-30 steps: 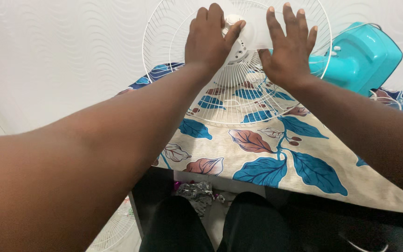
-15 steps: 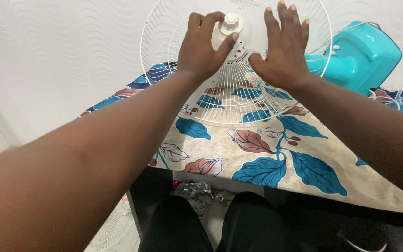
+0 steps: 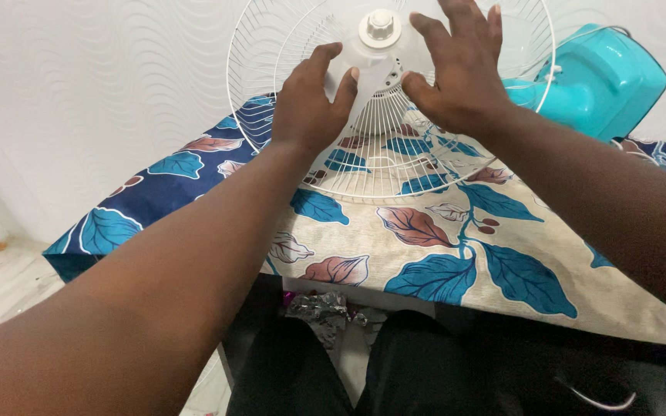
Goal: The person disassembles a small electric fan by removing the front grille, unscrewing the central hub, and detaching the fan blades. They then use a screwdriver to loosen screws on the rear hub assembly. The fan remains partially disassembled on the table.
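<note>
The white wire fan guard (image 3: 395, 166) lies tilted on the leaf-printed tablecloth (image 3: 456, 262), its near rim resting on the cloth and its far side raised toward the white wall (image 3: 79, 85). At its centre sits a white plastic hub (image 3: 371, 65) topped by a small round knob (image 3: 380, 25). A translucent blade (image 3: 518, 38) shows faintly inside the cage behind my right fingers.

My left hand (image 3: 306, 104) is curled half open, thumb and fingertips pressed to the left flank of the hub without closing fully round it. My right hand (image 3: 460, 73) is spread wide, palm and fingers laid flat against the wires and the blade region to the right of the hub, bracing rather than gripping.

I judge the guard to be light and springy: thin wires that would flex or bend if I squeezed them, and a rim that could slide on the smooth cloth. The hub looks like the stiffest part, so that seems the safest place to hold; the outer ring would be second best, taken with both hands well apart. The blade plastic looks thin and I would not lever on it.

Just beyond my right hand a turquoise fan body (image 3: 603, 77) rests on the cloth, a white cord (image 3: 587, 35) looping over it. Below the table edge my dark trousers (image 3: 395, 370) show, with some crumpled foil (image 3: 317, 308) on the floor between them.
</note>
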